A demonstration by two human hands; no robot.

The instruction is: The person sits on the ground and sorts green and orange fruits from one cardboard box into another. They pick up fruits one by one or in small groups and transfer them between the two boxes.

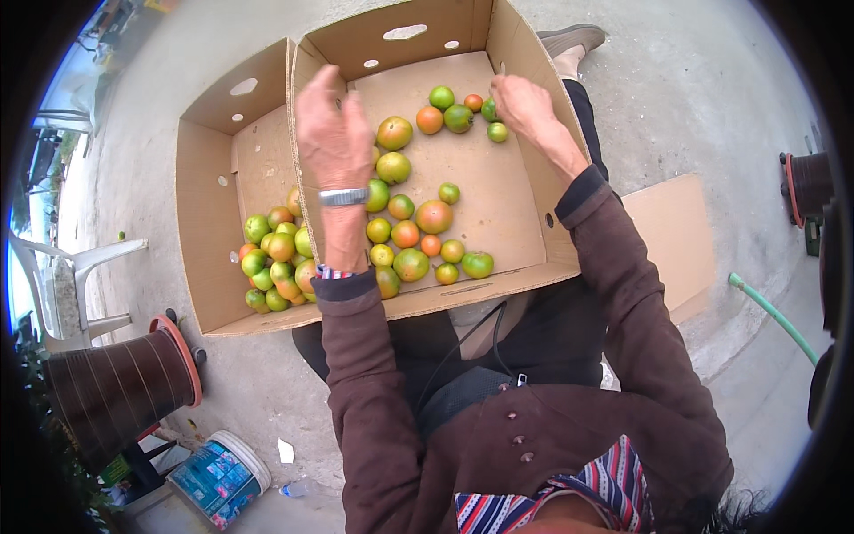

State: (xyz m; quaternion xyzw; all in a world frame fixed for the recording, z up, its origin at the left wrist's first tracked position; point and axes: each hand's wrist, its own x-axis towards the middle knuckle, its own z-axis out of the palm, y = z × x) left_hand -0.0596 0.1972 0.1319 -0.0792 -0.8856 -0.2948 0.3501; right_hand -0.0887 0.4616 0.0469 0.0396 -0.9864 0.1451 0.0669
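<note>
Before me a cardboard box point(510, 193) holds several loose green, yellowish and orange-red tomatoes point(434, 217) on its floor. A second cardboard box point(207, 220) stands against its left side, with a pile of similar tomatoes point(277, 250) near its front. My left hand point(333, 130), slightly blurred and with a watch on the wrist, is over the shared side of the boxes. Its fingers are apart and I see nothing between them. By the right wall, my right hand point(527, 103) has bent fingers beside a partly covered green tomato point(489, 109); its grip is hidden.
A flat cardboard piece point(667, 233) and a green hose point(774, 320) lie on the concrete floor at right. To the left are a white plastic chair point(67, 287), a dark brown pot point(120, 387) with an orange rim, and a bucket point(220, 477). A plastic bottle point(297, 488) lies nearby.
</note>
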